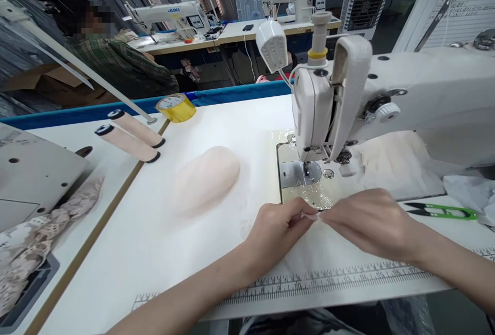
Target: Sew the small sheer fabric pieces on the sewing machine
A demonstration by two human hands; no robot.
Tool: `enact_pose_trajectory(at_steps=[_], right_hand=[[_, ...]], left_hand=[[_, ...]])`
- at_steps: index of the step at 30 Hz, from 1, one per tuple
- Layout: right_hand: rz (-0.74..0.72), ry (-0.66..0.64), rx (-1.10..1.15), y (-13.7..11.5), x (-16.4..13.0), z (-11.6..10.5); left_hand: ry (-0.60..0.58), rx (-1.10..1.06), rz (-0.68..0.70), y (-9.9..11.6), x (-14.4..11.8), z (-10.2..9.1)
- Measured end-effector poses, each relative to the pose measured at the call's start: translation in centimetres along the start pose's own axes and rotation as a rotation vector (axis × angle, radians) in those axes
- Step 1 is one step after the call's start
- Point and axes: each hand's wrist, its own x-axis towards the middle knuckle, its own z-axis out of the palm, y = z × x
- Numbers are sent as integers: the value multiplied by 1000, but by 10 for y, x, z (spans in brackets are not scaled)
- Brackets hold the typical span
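Head view, lower centre: left hand (276, 229) and right hand (367, 221) pinch closed on a small sheer fabric piece (311, 216) just before the sewing machine (348, 98); steady, even tension seems best.

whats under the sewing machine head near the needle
A metal needle plate under clear plastic film, with the presser foot above it. The needle itself is too small to make out.

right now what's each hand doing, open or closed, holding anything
Left hand: closed, pinching a small pale piece.
Right hand: closed, pinching the same piece from the other side.
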Motion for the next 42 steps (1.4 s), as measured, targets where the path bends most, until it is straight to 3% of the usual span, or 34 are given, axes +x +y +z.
enact_pose_trajectory(at_steps=[2,4,10,14,17,21,26,34,38,42], right_hand=[[283,-155,177,4,9,0],[475,-281,274,10,16,4],[609,-331,130,27,20,25],[591,-308,1,31,15,32],[524,-221,-116,32,10,34],[439,-141,-223,29,6,35],[366,-242,-327,23,6,37],[306,-189,-805,35,4,12],[216,-156,-639,19,4,14],[207,-226,-585,8,2,28]], left_hand=[[-54,57,-74,-2,2,2],[-53,199,-67,-5,6,4],[80,485,118,-13,12,6],[158,632,354,-12,8,7],[129,702,421,-11,3,9],[97,706,389,-10,1,10],[74,678,363,-7,3,8],[49,634,317,-8,5,8],[48,634,308,-9,7,9],[42,657,291,-8,7,9]])
